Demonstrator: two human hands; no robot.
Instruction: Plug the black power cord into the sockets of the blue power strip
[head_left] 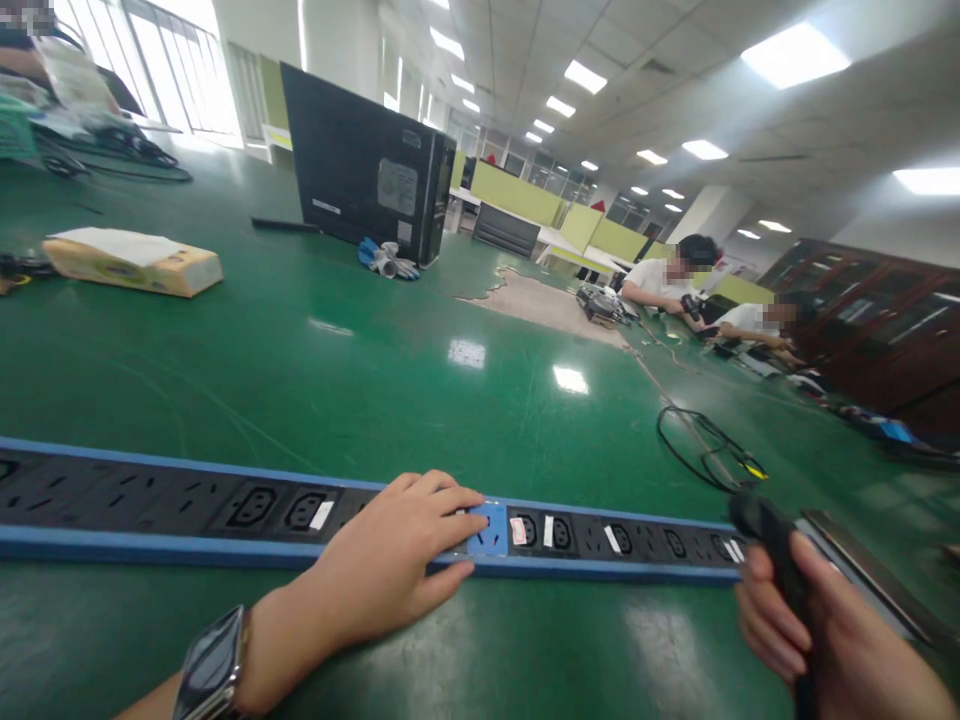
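A long power strip [592, 568] with blue edges and a black socket face lies across the green table. My left hand [397, 545], with a watch on its wrist, lies over the strip. Its fingers reach across the sockets beside a blue socket [489, 530], and the thumb rests along the near edge, gripping the strip. White paper tags [549, 530] and a pinkish one mark several sockets. At the right, my right hand [840, 620] is wrapped round a black handheld tool [780, 550], near the strip's right end. Motion blurs the tool, so its exact kind is unclear.
A black computer case [360, 160] stands at the back, with gloves [388, 258] beside it. Left is a tissue pack [135, 262]. A coiled black cable [701, 450] lies right of centre. Two people [664, 275] work at the far right; one holds a black tool.
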